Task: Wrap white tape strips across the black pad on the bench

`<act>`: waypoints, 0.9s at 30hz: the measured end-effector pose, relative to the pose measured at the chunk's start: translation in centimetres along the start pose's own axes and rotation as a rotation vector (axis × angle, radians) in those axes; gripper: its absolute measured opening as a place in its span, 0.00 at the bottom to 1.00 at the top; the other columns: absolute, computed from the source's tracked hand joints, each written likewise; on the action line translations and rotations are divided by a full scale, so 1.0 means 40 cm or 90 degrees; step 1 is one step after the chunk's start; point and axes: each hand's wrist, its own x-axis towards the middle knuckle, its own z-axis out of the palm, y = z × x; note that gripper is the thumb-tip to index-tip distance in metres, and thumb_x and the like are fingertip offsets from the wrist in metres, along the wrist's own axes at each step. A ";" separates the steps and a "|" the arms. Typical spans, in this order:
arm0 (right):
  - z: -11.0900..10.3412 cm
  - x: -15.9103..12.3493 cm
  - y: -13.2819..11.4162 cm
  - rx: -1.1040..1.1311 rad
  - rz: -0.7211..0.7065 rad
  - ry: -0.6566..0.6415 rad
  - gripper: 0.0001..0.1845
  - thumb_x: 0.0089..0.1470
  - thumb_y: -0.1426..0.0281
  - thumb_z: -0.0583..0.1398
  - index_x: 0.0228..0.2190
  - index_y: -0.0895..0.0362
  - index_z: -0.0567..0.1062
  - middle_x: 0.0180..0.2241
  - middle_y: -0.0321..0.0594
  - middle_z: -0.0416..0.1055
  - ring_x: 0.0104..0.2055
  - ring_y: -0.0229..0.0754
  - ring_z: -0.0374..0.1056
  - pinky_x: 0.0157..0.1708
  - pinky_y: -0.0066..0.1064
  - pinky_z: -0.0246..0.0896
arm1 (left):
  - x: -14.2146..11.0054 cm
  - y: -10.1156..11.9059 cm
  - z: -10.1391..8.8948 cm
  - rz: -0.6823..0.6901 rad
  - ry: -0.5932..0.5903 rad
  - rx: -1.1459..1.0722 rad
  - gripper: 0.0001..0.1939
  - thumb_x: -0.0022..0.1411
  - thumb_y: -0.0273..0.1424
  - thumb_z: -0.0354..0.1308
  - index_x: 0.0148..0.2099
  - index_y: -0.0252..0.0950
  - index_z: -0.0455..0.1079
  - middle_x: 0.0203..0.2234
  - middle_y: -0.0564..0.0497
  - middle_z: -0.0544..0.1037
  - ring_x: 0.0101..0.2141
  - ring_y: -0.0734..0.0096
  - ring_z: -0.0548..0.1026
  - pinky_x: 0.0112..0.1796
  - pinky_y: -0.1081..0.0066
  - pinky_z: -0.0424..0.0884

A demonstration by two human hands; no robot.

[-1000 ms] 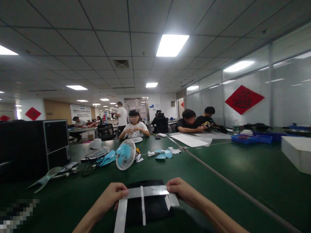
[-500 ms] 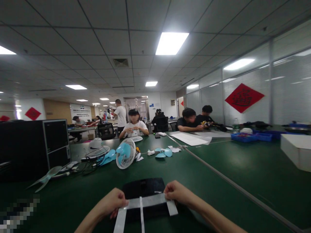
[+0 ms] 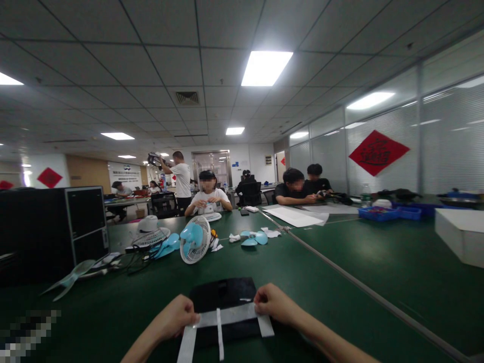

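Note:
A pale grey flat strip (image 3: 237, 315) runs crosswise between my hands, over a dark flat piece (image 3: 236, 287) on the green table. My left hand (image 3: 177, 318) pinches its left end between thumb and fingers. At the other end, my right hand (image 3: 273, 304) has its fingertips closed on the strip. Three white bands point down towards me: a ribbed one (image 3: 187, 345) below my left hand, a thin one (image 3: 220, 335) near the middle, and a short one (image 3: 265, 326) below my right hand. What the strip is made of I cannot make out.
Beyond my hands lie a white fan cage with blue blades (image 3: 195, 239), a loose blue fan blade (image 3: 254, 238) and cables. A black computer case (image 3: 87, 222) stands left. Blue trays (image 3: 380, 213) and a white box (image 3: 459, 237) are right. Several people sit across the table.
My right hand and the strip's right end have shifted slightly left. My left hand keeps its hold almost unmoved. A standing person in the background has raised a dark object.

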 end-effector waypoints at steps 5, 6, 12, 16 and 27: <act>0.007 0.004 0.011 -0.038 -0.034 0.019 0.11 0.45 0.71 0.59 0.32 0.60 0.78 0.30 0.39 0.75 0.32 0.38 0.69 0.29 0.25 0.59 | -0.011 0.023 -0.003 -0.001 0.027 0.049 0.14 0.49 0.40 0.55 0.27 0.33 0.69 0.18 0.56 0.68 0.21 0.74 0.66 0.22 0.76 0.55; 0.008 0.004 0.012 -0.049 -0.041 0.026 0.10 0.45 0.72 0.59 0.31 0.60 0.78 0.30 0.39 0.75 0.32 0.38 0.68 0.29 0.25 0.58 | -0.010 0.023 -0.002 0.002 0.034 0.066 0.13 0.49 0.39 0.55 0.27 0.33 0.69 0.18 0.56 0.68 0.22 0.74 0.66 0.22 0.76 0.55; 0.006 -0.010 -0.008 -0.085 -0.063 0.040 0.10 0.45 0.73 0.58 0.30 0.60 0.78 0.30 0.39 0.76 0.30 0.37 0.68 0.27 0.23 0.57 | -0.005 0.016 0.004 -0.006 0.060 0.136 0.11 0.49 0.37 0.55 0.27 0.33 0.70 0.19 0.56 0.68 0.24 0.74 0.66 0.23 0.75 0.53; 0.007 -0.017 -0.015 -0.098 -0.078 0.044 0.10 0.46 0.74 0.57 0.31 0.60 0.78 0.31 0.40 0.76 0.31 0.37 0.69 0.28 0.23 0.58 | -0.010 0.025 0.003 -0.011 0.064 0.159 0.11 0.50 0.37 0.55 0.28 0.34 0.71 0.21 0.55 0.70 0.24 0.73 0.66 0.24 0.75 0.53; 0.009 -0.030 -0.020 -0.129 -0.094 0.043 0.12 0.49 0.72 0.56 0.34 0.58 0.78 0.33 0.40 0.75 0.32 0.38 0.69 0.30 0.25 0.60 | -0.029 0.040 0.000 -0.020 0.073 0.183 0.09 0.51 0.36 0.55 0.31 0.35 0.70 0.29 0.51 0.75 0.30 0.68 0.70 0.27 0.74 0.57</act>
